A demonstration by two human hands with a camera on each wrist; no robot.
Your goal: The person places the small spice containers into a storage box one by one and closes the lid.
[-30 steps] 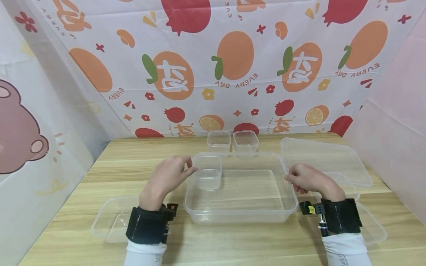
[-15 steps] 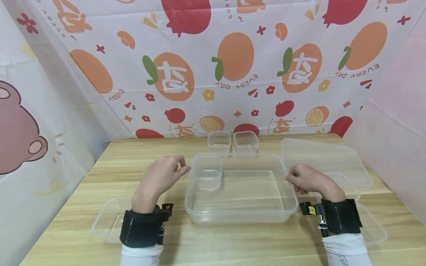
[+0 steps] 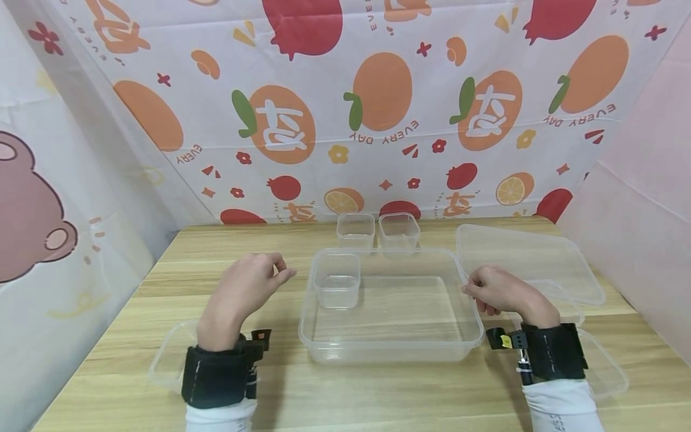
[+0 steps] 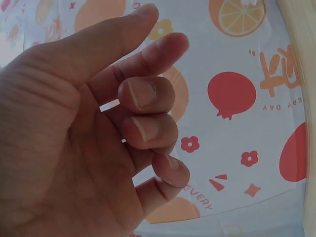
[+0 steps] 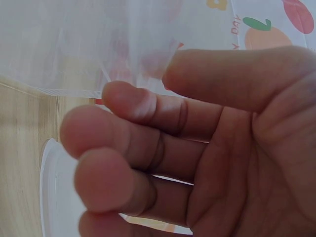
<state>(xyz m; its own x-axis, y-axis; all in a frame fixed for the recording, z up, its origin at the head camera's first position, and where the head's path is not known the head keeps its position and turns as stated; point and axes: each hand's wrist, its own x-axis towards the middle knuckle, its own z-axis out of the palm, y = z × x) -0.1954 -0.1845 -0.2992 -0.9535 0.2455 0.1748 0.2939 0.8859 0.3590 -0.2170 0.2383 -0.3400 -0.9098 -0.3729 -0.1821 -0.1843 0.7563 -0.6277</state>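
Observation:
A large clear plastic food container [image 3: 399,351] stands on the table with a small clear container [image 3: 339,295] inside its back left corner. My right hand [image 3: 504,289] pinches the large container's right rim between thumb and forefinger. In the right wrist view, the container's wall [image 5: 64,44] rises past the fingertips [image 5: 126,101], the other fingers bent below. To the left of the large container, my left hand [image 3: 245,294] hangs in the air, fingers loosely curled and holding nothing. The left wrist view shows the palm and fingers [image 4: 148,94] with nothing between them.
Two small clear containers [image 3: 355,231] stand behind the large one. A large flat lid [image 3: 531,258] lies at the back right, with more clear lids [image 3: 601,366] under the right forearm. Another clear container [image 3: 171,357] sits beneath the left wrist. A fruit-print cloth [image 3: 324,108] hangs behind the table.
My left hand has moved left, away from the left rim and the small container inside. The right hand and the containers have stayed in place.

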